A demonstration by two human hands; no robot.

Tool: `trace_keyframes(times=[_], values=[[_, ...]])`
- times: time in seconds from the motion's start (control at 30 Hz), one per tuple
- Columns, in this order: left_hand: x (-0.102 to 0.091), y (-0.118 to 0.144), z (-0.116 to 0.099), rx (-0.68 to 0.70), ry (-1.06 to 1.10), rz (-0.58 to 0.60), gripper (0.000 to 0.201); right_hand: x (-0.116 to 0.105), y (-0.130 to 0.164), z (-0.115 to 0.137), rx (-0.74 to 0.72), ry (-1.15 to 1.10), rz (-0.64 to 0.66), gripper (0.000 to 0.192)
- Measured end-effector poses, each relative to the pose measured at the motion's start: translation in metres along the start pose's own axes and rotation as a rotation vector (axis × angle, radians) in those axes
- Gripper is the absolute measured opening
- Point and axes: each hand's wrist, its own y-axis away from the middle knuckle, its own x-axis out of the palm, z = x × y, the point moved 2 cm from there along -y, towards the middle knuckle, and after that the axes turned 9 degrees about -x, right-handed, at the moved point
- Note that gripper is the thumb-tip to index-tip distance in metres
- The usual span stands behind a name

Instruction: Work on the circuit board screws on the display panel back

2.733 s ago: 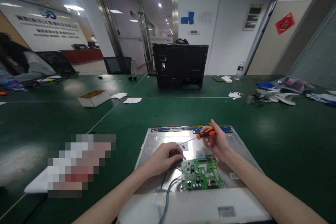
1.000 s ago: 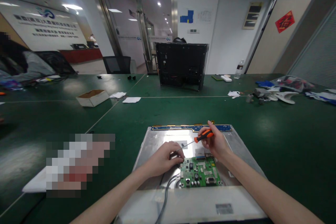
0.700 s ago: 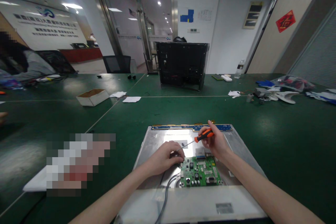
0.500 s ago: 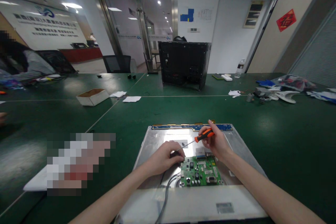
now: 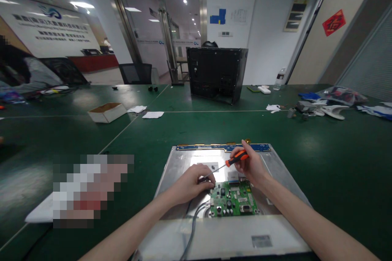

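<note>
Screwdriver [image 5: 234, 159] slanting down-left toward left hand [image 5: 191, 183], orange handle pinched in right hand's [image 5: 249, 167] closed grip

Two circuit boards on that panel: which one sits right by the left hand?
The green circuit board, near the panel's front: the left hand rests at its left corner. The blue strip board runs along the far edge, apart from it.

Person: two bare forearms, no sleeves in view. Left hand [image 5: 191, 183] and right hand [image 5: 251, 167]: ungloved, no rings, no watch.
</note>
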Motion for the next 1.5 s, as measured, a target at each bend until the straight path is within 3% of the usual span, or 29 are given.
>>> trace_keyframes(times=[0.3,0.47,1.07,1.33,1.5], values=[[-0.009,-0.003,0.010,-0.150,0.189,-0.020,0.012,-0.003,-0.002,-0.001,-0.005,-0.020,-0.001,0.052],[-0.006,-0.002,0.005,-0.095,0.140,0.041,0.008,-0.003,-0.002,0.001,0.003,-0.016,0.001,0.051],[-0.002,-0.001,0.004,-0.102,0.029,-0.010,0.008,-0.001,-0.002,0.000,-0.013,-0.022,-0.019,0.046],[-0.004,0.000,0.004,-0.048,0.052,0.022,0.008,0.003,-0.003,0.009,-0.149,0.072,0.018,0.039],[-0.005,0.001,0.002,-0.075,0.030,0.018,0.010,0.025,-0.007,0.022,-0.303,0.244,0.042,0.032]])
